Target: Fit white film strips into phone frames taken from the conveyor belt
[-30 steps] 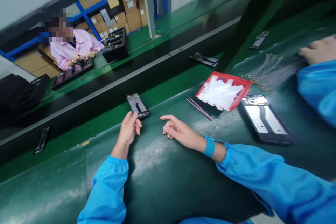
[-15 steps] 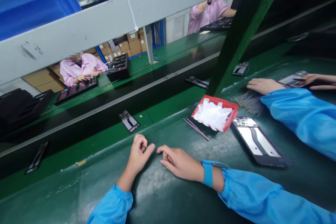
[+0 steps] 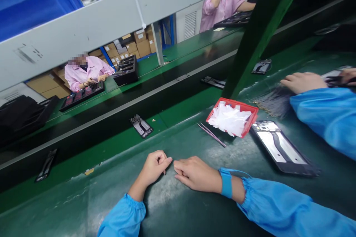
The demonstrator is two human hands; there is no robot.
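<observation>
My left hand [image 3: 157, 166] rests on the green bench, fingers curled in and thumb laid against the index finger. Facing it, just to the right, my right hand [image 3: 196, 174] is closed too, a blue wrist strap [image 3: 226, 183] around its wrist. A small gap separates the two hands, and nothing shows in either. Beyond my right hand lie thin pinkish tweezers [image 3: 211, 134]. They are beside a red tray [image 3: 253, 120] heaped with white strips [image 3: 229, 118]. To the right, an opened phone [image 3: 282, 148] lies flat, its inner side showing.
A co-worker's hand [image 3: 304, 82] in a blue sleeve lies near a bundle of thin grey wires [image 3: 274, 100]. On the lower green strip sit more opened phones, one nearby [image 3: 141, 126]. A green post [image 3: 263, 33] rises behind the tray. A grey beam [image 3: 91, 26] crosses overhead.
My left hand has moved slightly right and curled its thumb and fingers tighter. My right hand's fingers have drawn in. The whole view has shifted a little.
</observation>
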